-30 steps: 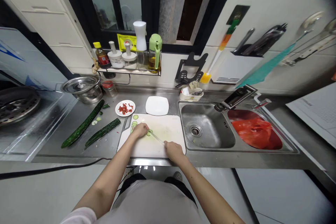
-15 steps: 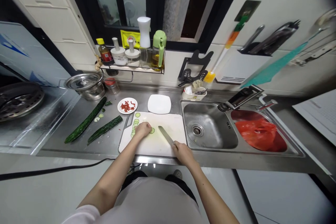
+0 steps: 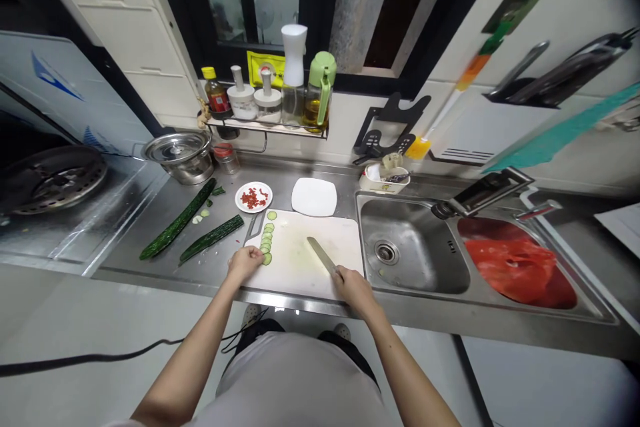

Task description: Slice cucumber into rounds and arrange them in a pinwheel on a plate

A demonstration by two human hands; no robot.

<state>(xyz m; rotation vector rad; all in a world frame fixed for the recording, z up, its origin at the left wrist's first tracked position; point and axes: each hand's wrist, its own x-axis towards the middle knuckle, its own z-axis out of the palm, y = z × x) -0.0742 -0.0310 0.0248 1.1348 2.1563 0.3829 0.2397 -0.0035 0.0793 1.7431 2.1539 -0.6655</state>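
Note:
At the left side of the white cutting board (image 3: 300,277), my left hand (image 3: 245,263) has its fingers pinched at a cucumber slice (image 3: 267,259). That slice lies at the near end of a row of overlapping cucumber slices (image 3: 267,237). In my right hand (image 3: 353,287) is the handle of a kitchen knife (image 3: 320,253); its blade rests over the middle of the board, pointing away and to the left. Left of the board lie a whole cucumber (image 3: 177,221) and a cut piece of cucumber (image 3: 211,240).
Behind the board stand a plate of chopped red pieces (image 3: 253,208) and a white square plate (image 3: 314,197). To the right is a sink (image 3: 415,260) with a red plastic bag (image 3: 515,270) in its second basin. A metal pot (image 3: 183,163) stands back left.
My left hand has moved left from the middle of the board, and the cucumber slice beside it is now at the row's near end. The knife stays about where it was.

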